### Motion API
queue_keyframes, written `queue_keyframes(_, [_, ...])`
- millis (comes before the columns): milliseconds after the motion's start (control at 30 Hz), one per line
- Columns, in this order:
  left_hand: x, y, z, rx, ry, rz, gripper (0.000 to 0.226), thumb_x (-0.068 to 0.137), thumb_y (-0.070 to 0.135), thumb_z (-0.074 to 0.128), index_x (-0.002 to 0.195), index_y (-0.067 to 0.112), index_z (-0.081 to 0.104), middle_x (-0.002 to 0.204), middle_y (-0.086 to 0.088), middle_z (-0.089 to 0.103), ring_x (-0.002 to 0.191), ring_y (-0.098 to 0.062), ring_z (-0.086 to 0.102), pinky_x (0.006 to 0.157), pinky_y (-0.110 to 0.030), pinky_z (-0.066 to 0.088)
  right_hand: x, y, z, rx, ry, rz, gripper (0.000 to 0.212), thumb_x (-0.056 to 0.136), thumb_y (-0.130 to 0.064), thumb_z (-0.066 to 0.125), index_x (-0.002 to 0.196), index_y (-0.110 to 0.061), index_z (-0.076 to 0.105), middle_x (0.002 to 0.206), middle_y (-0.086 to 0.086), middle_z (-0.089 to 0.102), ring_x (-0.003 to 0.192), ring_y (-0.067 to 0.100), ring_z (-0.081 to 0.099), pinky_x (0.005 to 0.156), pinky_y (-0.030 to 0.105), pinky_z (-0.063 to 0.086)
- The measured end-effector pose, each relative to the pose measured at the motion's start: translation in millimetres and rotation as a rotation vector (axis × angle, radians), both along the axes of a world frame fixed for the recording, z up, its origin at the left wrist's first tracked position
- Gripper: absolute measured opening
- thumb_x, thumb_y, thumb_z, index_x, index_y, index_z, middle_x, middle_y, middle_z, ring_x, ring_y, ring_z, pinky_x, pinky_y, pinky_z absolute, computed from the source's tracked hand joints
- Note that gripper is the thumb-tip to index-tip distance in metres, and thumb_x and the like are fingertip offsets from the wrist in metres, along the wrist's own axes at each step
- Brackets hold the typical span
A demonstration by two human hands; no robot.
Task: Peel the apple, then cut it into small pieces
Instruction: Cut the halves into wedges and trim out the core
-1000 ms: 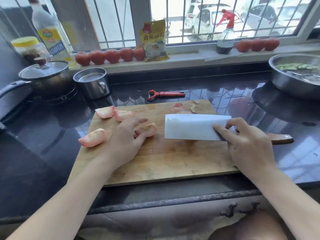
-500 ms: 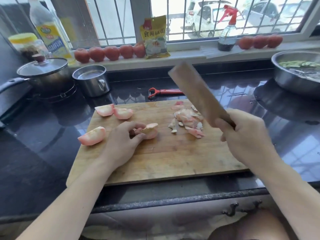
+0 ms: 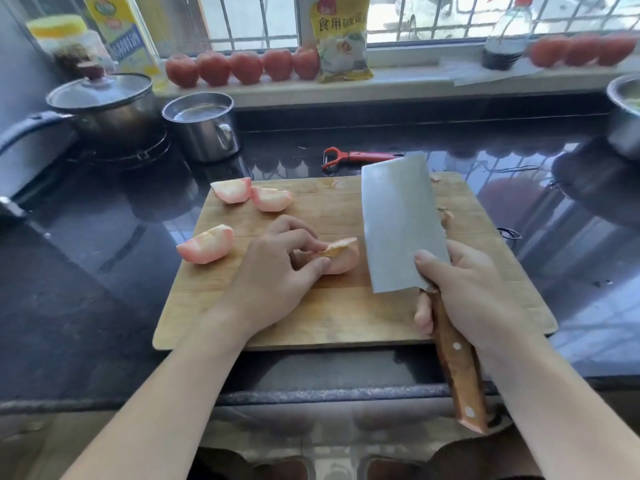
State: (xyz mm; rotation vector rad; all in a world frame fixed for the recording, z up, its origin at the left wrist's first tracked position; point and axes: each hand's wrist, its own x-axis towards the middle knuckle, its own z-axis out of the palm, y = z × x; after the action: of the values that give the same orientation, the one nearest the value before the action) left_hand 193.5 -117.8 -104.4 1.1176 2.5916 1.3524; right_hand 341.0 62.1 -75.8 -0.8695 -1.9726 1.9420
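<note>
While the left hand (image 3: 273,268) pinches a peeled apple quarter (image 3: 341,258) with curled fingers near the middle of the wooden cutting board (image 3: 311,317), the right hand (image 3: 474,292) has its grip clamped round the wooden handle of a cleaver (image 3: 398,223), whose broad blade stands just to the right of that quarter and screens the board behind it. Three more quarters lie on the board: one (image 3: 206,244) at its left edge and two, (image 3: 231,190) and (image 3: 272,199), touching each other near its far left corner. A few scraps of peel (image 3: 445,216) show past the blade near the right edge. Beyond the board's far edge a red peeler (image 3: 356,156) lies on the dark, glossy bench (image 3: 104,237), which mirrors the window bars. Toward the far left corner of the bench stand a lidded pot (image 3: 104,105) and a steel mug (image 3: 202,126). On the sill behind are a row of red fruits (image 3: 242,65), a yellow packet (image 3: 341,39), an oil bottle (image 3: 121,32) and a jar (image 3: 65,43); a spray bottle (image 3: 505,36) and more red fruits (image 3: 581,48) sit farther right. A metal bowl (image 3: 623,98) is cut off at the right edge, its contents hard to make out. Cars show blurred through the barred window.
</note>
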Motion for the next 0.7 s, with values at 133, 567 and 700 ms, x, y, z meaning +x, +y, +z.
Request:
queue_keyframes(133, [-1.6, -0.9, -0.1, -0.053, 0.041, 0.005, 0.013, 0.087, 0.02, 0.08, 0.098, 0.023, 0.076, 0.096, 0.011, 0.069, 0.084, -0.005, 0.058, 0.074, -0.012, 0.041, 0.3, -0.3, 0.8, -0.087, 0.004, -0.029, 0.019, 0.106, -0.026, 0.048, 0.108, -0.018, 0.066, 0.051, 0.015, 0.058, 0.039, 0.02, 0.049, 0.041, 0.028, 0.042])
queue_keyframes(567, [0.1, -0.5, -2.3, -0.088, 0.102, 0.011, 0.009, 0.088, 0.02, 0.076, 0.09, 0.022, 0.068, 0.087, 0.006, 0.062, 0.081, -0.007, 0.054, 0.071, -0.015, 0.039, -14.8, -9.0, -4.8, -0.248, 0.096, 0.0, 0.021, 0.107, -0.019, 0.049, 0.111, -0.004, 0.063, 0.068, 0.006, 0.072, 0.047, 0.016, 0.062, 0.042, 0.023, 0.05])
queue_keyframes(700, [-1.1, 0.7, -2.3, -0.085, 0.095, 0.008, 0.01, 0.089, 0.023, 0.075, 0.087, 0.023, 0.065, 0.084, 0.008, 0.059, 0.078, -0.005, 0.052, 0.068, -0.012, 0.036, -18.0, -12.3, -7.5, -0.239, 0.123, -0.029, 0.021, 0.107, -0.018, 0.048, 0.109, -0.005, 0.064, 0.069, 0.007, 0.072, 0.047, 0.016, 0.061, 0.043, 0.024, 0.048])
